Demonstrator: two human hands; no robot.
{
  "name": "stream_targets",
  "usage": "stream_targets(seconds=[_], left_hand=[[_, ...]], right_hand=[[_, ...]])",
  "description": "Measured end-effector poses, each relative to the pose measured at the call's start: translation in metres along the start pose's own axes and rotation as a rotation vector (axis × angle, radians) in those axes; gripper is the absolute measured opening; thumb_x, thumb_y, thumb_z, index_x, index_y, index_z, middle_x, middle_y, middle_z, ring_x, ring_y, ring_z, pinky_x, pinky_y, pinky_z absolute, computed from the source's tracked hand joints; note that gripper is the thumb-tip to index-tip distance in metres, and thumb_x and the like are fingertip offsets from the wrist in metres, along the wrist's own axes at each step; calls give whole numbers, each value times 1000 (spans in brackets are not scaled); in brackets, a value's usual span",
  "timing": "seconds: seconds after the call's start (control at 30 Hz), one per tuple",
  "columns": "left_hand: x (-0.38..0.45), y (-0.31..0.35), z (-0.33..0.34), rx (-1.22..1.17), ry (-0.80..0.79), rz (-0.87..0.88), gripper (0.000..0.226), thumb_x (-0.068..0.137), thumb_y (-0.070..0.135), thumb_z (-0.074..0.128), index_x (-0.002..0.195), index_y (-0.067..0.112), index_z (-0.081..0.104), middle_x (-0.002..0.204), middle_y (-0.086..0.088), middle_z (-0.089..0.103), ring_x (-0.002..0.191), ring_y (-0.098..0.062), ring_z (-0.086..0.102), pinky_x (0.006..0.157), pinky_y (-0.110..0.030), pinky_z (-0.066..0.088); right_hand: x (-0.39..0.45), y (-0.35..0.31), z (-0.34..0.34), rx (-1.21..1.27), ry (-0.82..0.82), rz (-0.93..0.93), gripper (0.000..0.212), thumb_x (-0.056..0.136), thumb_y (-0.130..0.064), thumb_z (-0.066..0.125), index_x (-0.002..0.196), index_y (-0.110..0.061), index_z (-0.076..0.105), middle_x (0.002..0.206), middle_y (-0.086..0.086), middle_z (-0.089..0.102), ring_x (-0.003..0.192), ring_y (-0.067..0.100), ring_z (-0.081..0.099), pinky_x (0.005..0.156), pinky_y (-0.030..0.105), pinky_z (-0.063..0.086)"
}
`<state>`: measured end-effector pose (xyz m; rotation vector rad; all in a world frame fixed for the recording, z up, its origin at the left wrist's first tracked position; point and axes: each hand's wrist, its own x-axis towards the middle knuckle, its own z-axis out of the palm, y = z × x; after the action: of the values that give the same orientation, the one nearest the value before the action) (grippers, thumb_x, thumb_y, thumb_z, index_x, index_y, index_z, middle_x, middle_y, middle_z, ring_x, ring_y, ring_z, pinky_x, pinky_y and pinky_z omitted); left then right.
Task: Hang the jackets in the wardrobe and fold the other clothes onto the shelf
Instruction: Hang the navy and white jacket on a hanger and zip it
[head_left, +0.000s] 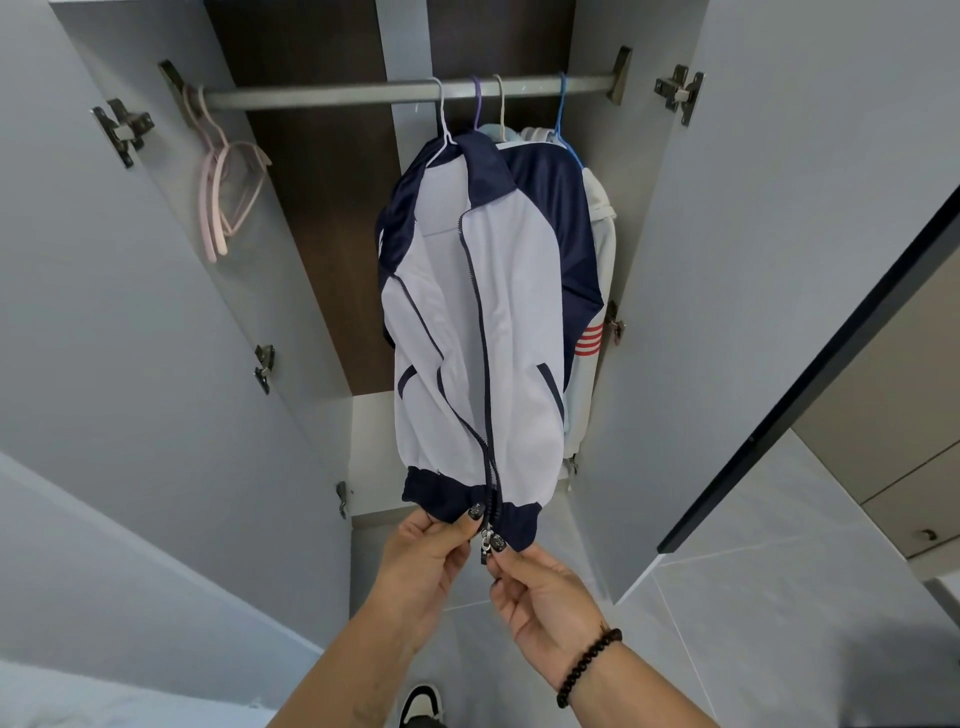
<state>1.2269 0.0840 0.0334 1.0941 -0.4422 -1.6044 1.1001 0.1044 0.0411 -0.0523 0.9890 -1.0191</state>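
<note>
White-and-navy jacket (483, 332) hangs on a white hanger (443, 122) from the wardrobe rail (332, 96), frame centre. Left hand (428, 558) pinches the navy hem (441, 496) beside the zip. Right hand (545, 597) pinches the zipper pull (487, 540) at the hem. Pink hangers (221, 197) upper left.

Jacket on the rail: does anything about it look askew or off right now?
Mostly fine. The white-and-navy jacket hangs on its hanger, but its front gapes open; both hands, left hand and right hand, pinch the zipper at the hem.
</note>
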Motion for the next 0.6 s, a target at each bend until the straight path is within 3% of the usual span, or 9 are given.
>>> stream_targets(seconds=[0.27,0.47,0.6], left_hand=[[0,-4,1,2,22,-5,31,61,8,80,91,6,75,91,-10,74,70,-8,66,60,-16,53],[-5,-11,5,10,33,-45,37,58,11,82,95,7,75,91,-8,73,67,-6,62,59,-17,52],[-7,-9,6,77,22,-20,34,61,10,80,95,8,74,90,-7,74,68,-6,62,60,-18,51]], right_hand=[[-1,1,2,23,42,-17,15,84,8,60,92,-1,69,68,7,69,52,9,62,46,18,50],[-1,-2,5,-28,116,-108,15,83,3,65,93,-6,70,74,3,70,67,11,59,58,21,42],[-1,-7,7,-53,132,-125,14,83,2,65,93,-7,71,79,4,70,68,10,58,56,20,39]])
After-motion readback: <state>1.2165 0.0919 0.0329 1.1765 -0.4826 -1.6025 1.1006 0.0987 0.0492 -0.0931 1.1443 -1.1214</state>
